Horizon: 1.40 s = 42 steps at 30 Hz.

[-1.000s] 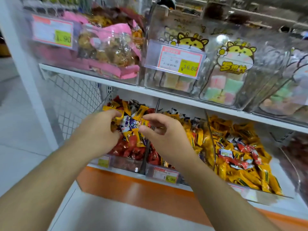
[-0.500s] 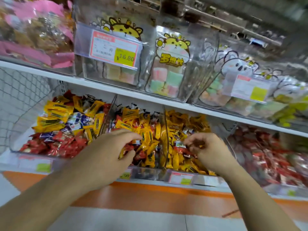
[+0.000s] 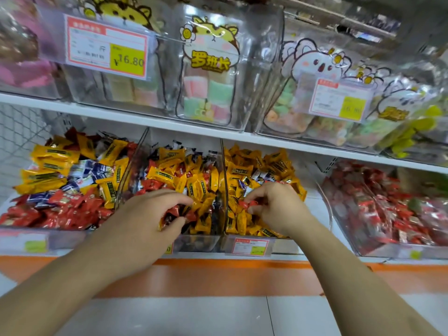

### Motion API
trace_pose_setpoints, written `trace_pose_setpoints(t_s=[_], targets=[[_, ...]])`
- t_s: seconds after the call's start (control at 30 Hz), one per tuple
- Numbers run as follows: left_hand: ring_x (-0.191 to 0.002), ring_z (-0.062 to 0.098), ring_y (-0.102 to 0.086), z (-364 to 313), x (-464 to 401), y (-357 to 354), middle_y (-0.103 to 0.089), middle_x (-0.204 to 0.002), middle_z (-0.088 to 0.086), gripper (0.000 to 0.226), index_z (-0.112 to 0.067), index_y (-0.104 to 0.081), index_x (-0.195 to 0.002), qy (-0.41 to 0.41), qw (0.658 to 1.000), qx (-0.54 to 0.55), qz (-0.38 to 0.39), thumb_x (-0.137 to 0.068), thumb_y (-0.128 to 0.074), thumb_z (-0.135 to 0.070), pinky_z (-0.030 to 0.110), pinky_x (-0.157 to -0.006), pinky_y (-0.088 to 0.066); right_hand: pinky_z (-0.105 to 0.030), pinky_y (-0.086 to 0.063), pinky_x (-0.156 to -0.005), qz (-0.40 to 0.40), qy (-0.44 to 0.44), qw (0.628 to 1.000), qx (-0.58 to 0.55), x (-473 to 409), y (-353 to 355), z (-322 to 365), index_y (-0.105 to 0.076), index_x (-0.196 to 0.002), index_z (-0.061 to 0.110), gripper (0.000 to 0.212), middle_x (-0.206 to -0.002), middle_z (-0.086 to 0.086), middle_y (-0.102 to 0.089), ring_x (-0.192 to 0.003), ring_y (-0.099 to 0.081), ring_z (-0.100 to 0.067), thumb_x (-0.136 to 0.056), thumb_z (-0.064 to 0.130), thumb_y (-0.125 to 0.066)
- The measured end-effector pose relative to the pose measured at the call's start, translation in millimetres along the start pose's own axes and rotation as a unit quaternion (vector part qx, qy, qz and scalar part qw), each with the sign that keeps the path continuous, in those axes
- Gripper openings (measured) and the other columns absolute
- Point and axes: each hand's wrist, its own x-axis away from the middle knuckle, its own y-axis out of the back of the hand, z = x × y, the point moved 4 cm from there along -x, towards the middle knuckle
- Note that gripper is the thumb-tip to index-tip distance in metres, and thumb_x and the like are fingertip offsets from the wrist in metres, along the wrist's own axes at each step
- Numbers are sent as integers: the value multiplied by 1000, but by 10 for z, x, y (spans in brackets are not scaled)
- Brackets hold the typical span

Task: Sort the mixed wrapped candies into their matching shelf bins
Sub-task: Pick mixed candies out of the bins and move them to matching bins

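Left hand point(image 3: 150, 219) curled round red candies point(image 3: 173, 212) in the middle bin point(image 3: 194, 241); right hand point(image 3: 274, 207) pinching one red candy point(image 3: 248, 204) over the yellow candies point(image 3: 244, 170) next door. Farther right, a bin of red sweets point(image 3: 378, 202). Above, marshmallow bags point(image 3: 208, 69) behind a price tag point(image 3: 106, 47).

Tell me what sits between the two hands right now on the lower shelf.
In the head view, a clear bin divider stands between the left hand and right hand, with yellow wrapped candies piled on both sides of it.
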Motion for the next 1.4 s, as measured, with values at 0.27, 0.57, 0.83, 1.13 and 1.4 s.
trace_pose_setpoints(t_s=[0.27,0.57,0.83,1.13,1.4], targets=[[-100,-36,-35,28,13,83,-48,-115,-42,31,-47,-62,-129,2,1000,13,-19,-101,-61,-33,-9,-80,-27,-20,-48,-59,-88,-17,994,-68,167,320,40,-80,-83,36,12,-77,14,-71,-67,-62,-1,-84,25,-85],[-96,-12,-66,43,44,184,-72,-105,-24,29,-42,-67,-119,84,973,211,-37,-91,-73,-44,15,-85,-54,-17,-50,-72,-79,150,978,-122,386,101,1172,-80,-89,39,13,-88,17,-68,-85,-63,-3,-84,28,-84],[-79,-2,-66,745,234,795,-70,-87,-18,22,-37,-71,-88,180,972,81,-126,-84,-84,-21,20,-71,-53,-15,-52,-76,-57,142,972,-179,297,-250,1744,-71,-116,43,33,-95,24,-67,-93,-62,4,-88,29,-81],[-104,3,-64,1133,298,1048,-67,-108,-21,37,-41,-65,-119,192,975,-2,-115,-86,-78,-30,30,-87,-55,-8,-34,-101,15,176,968,-179,179,-442,2195,-61,-135,46,45,-141,30,-55,-122,-42,18,-94,35,-74],[-131,1,-48,388,103,565,-48,-144,-27,47,-48,-51,-142,53,998,-28,-36,-98,-64,-39,23,-105,-37,-11,-51,-78,-95,62,989,-96,223,87,881,-71,-115,36,35,-100,20,-69,-92,-63,3,-92,9,-70]])
